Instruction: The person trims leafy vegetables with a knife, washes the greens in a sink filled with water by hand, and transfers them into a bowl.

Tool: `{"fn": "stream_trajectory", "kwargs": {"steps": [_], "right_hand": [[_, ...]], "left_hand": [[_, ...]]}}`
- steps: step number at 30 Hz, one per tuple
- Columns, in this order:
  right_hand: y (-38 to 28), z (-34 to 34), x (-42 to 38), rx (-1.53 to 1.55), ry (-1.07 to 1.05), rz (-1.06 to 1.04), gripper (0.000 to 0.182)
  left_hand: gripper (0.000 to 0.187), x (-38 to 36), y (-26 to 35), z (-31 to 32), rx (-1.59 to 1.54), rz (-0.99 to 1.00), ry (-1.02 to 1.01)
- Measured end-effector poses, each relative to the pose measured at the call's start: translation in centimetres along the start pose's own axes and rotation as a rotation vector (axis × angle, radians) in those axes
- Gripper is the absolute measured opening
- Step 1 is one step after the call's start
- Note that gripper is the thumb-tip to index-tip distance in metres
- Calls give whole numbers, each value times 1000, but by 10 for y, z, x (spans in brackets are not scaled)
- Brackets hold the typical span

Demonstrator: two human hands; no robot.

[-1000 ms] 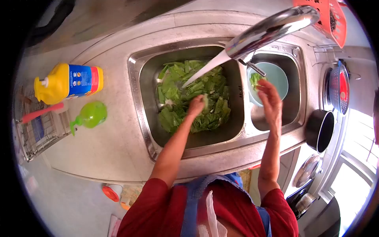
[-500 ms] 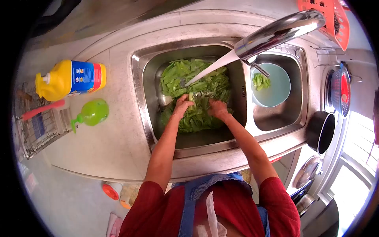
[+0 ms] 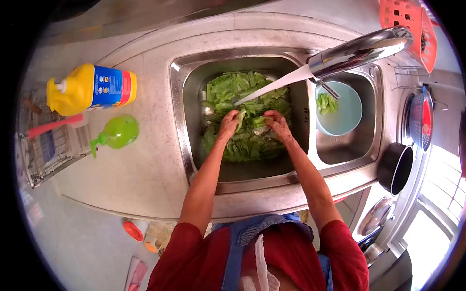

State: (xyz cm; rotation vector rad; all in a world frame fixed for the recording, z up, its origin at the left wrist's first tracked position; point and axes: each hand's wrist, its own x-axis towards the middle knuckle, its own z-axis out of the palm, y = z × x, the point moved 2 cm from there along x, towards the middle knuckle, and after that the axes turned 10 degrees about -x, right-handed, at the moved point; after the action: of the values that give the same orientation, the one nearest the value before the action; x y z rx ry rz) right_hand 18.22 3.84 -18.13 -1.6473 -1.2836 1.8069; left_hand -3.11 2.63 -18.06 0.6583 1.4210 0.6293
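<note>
Cut leafy greens [image 3: 250, 147] fill much of the large left sink basin [image 3: 300, 140]. Over them, my left hand [image 3: 228, 126] has its fingers closed on a pale green leaf piece [image 3: 241, 119]. A short way to the right, my right hand [image 3: 278, 125] is closed on more leafy greens [image 3: 261, 121]. A white stream, apparently running water [image 3: 276, 85], slants down from the chrome faucet [image 3: 361, 52] onto the greens beyond my hands. In the smaller right basin stands a pale blue bowl [image 3: 347, 116] with a few pieces of greens [image 3: 327, 103] in it.
On the left counter stand a yellow pump bottle [image 3: 77, 89] and a green soap bottle [image 3: 121, 132], beside a wire rack [image 3: 63, 157]. To the right are a dark pot [image 3: 395, 167], a colander [image 3: 421, 119] and an orange basket [image 3: 407, 24]. The faucet reaches over both basins.
My hands have lifted off the pile, and greens now show in my right fingers. The whole view has shifted slightly to the right.
</note>
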Motion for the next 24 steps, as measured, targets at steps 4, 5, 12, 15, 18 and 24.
{"fn": "stream_trajectory", "kwargs": {"steps": [4, 5, 12, 15, 18, 24], "right_hand": [[-13, 4, 2, 2, -33, -127, 29], [-20, 6, 0, -215, 103, -178, 30], [20, 45, 4, -1252, -43, -506, 33], [32, 53, 4, -1153, 421, -422, 31], [3, 61, 1, -1305, -451, -444, 34], [40, 23, 28, -100, -96, -16, 33]], "left_hand": [[14, 1, -6, 3, 42, 173, 50], [14, 3, -11, 6, 43, 174, 57], [37, 15, -62, 5, 844, 241, 120], [39, 7, -55, -4, 433, -155, 212], [45, 26, -70, -3, 357, -216, 137], [43, 3, -20, -20, 72, -280, 200]]}}
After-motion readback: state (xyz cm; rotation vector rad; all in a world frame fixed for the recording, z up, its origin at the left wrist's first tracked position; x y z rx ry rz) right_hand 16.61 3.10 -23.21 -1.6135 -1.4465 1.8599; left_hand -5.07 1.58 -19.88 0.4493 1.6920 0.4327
